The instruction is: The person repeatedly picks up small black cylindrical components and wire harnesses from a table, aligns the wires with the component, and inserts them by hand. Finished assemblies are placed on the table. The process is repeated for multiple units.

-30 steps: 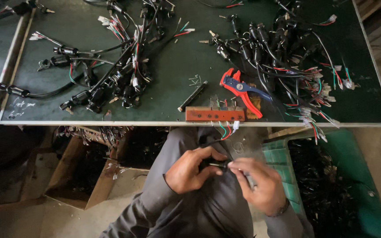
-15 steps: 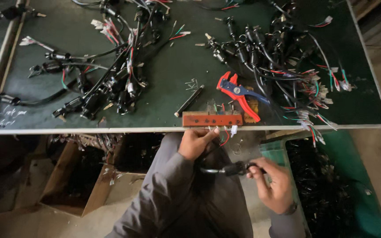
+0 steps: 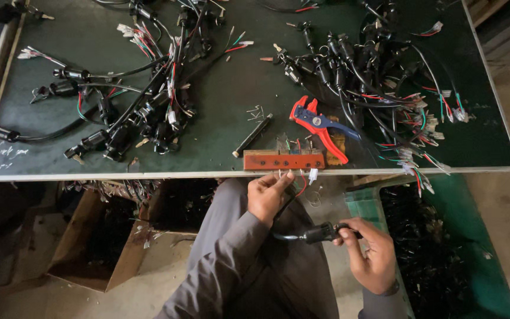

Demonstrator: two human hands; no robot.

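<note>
The left hand [image 3: 268, 196] is raised to the near edge of the green table [image 3: 219, 100], directly below the red-brown wooden block [image 3: 284, 160] that sits on that edge. Its thumb and forefinger are pinched together on thin wire ends [image 3: 298, 183], red and black, with a small white connector [image 3: 312, 175] hanging just beside the fingertips. The remaining fingers are curled in.

The right hand [image 3: 370, 254] is lower, over the lap, well apart from the table edge. Its fingers are closed around the black cylindrical switch body [image 3: 321, 233], gripping the right-hand end; the left end of the body projects clear of the fingers and points toward the left hand. A black cable runs from that end up toward the pinched wires.

On the table, red-and-blue wire strippers [image 3: 320, 125] lie just behind the block, and a black rod [image 3: 252, 135] lies to their left. Heaps of black wired assemblies occupy the left [image 3: 137, 112] and right [image 3: 373, 77] of the surface. A green bin [image 3: 444, 248] of dark parts stands beside the right hand.
</note>
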